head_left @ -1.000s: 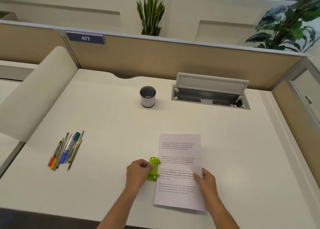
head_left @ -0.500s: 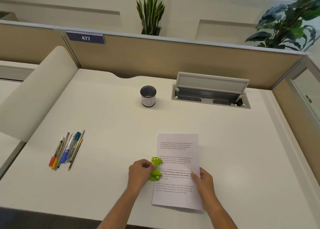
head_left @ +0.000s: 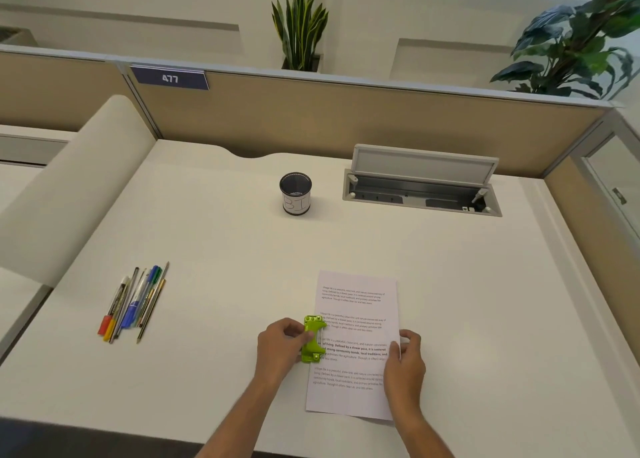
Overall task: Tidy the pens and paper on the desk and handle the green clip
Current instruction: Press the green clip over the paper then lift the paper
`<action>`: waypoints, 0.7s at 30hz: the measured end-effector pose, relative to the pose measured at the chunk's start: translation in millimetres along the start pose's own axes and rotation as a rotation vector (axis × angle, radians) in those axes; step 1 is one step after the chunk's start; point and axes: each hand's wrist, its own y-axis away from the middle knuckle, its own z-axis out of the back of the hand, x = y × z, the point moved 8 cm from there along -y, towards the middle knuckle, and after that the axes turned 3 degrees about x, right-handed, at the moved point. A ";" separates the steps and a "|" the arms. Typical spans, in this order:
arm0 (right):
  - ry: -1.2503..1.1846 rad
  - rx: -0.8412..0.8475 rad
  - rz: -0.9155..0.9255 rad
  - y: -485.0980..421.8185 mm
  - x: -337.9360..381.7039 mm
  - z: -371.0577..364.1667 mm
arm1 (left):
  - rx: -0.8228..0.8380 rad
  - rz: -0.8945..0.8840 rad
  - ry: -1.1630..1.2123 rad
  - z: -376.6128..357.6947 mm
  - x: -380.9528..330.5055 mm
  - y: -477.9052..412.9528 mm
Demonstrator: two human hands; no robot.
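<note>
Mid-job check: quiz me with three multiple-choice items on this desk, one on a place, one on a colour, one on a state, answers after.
1. Where do the pens lie?
A. in a drawer
B. loose on the desk, left of the paper
C. on a chair

2. What colour is the clip at the paper's left edge?
A. green
B. red
C. blue

3. How is the cable hatch lid?
A. shut flat
B. removed
C. tilted up, open

Answers:
1 B, they lie bundled on bare desk.
2 A, it is bright green against the white sheet.
3 C, the lid stands raised over the open recess.
</note>
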 end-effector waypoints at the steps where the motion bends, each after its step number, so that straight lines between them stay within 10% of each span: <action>1: 0.016 -0.021 0.001 -0.1 -0.7 1.7 | -0.003 -0.003 0.006 0.0 -0.2 0.4; 21: -0.086 -0.047 -0.072 -1.5 -8.1 11.3 | 0.001 -0.014 0.004 -2.7 0.6 0.6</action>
